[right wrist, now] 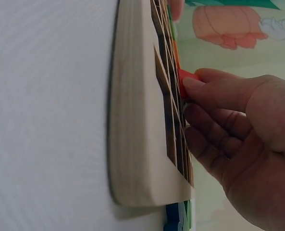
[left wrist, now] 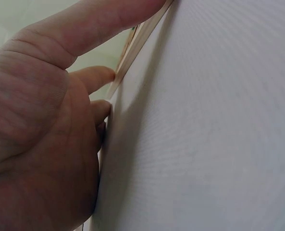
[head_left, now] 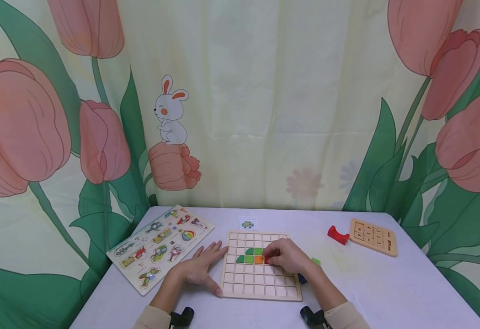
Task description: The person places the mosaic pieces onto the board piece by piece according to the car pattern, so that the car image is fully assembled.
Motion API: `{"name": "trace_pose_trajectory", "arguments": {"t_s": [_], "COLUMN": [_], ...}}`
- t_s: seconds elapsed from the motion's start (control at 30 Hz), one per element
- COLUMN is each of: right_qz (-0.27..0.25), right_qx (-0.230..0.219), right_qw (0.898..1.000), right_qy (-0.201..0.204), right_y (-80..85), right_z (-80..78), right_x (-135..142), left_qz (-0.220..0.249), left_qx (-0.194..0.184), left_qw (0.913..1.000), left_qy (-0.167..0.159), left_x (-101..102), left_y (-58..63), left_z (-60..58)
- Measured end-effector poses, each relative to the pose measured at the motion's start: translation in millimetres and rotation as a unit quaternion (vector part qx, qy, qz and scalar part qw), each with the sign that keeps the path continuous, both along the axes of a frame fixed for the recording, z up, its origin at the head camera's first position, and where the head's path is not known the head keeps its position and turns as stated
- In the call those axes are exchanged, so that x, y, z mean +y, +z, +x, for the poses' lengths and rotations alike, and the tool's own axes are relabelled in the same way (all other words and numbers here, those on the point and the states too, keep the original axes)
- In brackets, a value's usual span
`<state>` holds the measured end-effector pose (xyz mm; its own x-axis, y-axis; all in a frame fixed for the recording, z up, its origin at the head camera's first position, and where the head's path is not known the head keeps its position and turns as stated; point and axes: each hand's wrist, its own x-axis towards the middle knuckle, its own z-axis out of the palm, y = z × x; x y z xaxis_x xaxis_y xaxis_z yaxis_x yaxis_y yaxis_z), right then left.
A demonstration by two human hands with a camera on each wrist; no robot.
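A wooden grid board (head_left: pixel 261 289) lies on the table, with several green blocks (head_left: pixel 249 259) and an orange block (head_left: pixel 258 259) in its middle cells. My right hand (head_left: pixel 288 256) is over the board, pinching a small red block (right wrist: pixel 183 83) between thumb and index finger, beside the orange one. The other right fingers curl loosely below, as the right wrist view shows. My left hand (head_left: pixel 200 268) lies spread at the board's left side, thumb touching the lower left corner and fingertips by the upper left edge. In the left wrist view its palm (left wrist: pixel 41 130) faces the board's edge.
A small pattern card (head_left: pixel 248 223) lies behind the board. To the left is a picture puzzle board (head_left: pixel 157 249). On the right are a red arched piece (head_left: pixel 338 236) and a wooden tablet (head_left: pixel 373 237). Blue (head_left: pixel 302 278) and green (head_left: pixel 316 261) pieces lie by the board's right edge.
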<state>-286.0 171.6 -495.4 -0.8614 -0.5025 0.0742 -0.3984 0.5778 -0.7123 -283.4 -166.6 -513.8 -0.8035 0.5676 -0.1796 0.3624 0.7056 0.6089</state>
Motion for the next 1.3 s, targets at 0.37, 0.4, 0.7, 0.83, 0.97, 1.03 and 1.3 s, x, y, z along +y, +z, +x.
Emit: {"name": "trace_pose_trajectory", "arguments": {"t_s": [0.37, 0.4, 0.7, 0.83, 0.97, 1.03, 1.3], "right_qz": [0.058, 0.059, 0.058, 0.057, 0.039, 0.031, 0.019], "right_qx": [0.026, 0.024, 0.009, 0.007, 0.018, 0.026, 0.033], "right_qw": [0.998, 0.998, 0.998, 0.998, 0.998, 0.998, 0.995], "right_qy": [0.004, 0.004, 0.001, -0.011, -0.041, -0.056, -0.093], "right_y": [1.8, 1.7, 2.4, 4.1, 9.2, 11.7, 18.4], "right_z": [0.9, 1.2, 3.7, 3.0, 2.3, 2.1, -1.0], "right_x": [-3.9, -4.2, -4.0, -0.8, 3.9, 6.7, 22.3], "left_qz": [-0.003, -0.003, 0.002, 0.003, 0.002, 0.002, 0.002], "left_qx": [0.009, 0.009, 0.002, -0.001, -0.002, -0.001, -0.001], "left_qw": [0.9999, 1.0000, 1.0000, 1.0000, 1.0000, 1.0000, 1.0000], "left_qy": [-0.003, -0.003, -0.005, -0.003, -0.002, -0.002, -0.002], "left_x": [-1.1, -1.2, -0.6, -0.1, 0.7, 0.9, 1.5], "left_y": [-0.2, 0.0, 0.4, 0.9, 1.8, 2.2, 3.0], "left_z": [-1.2, -1.0, -0.3, 0.1, 0.8, 1.3, 1.1]}}
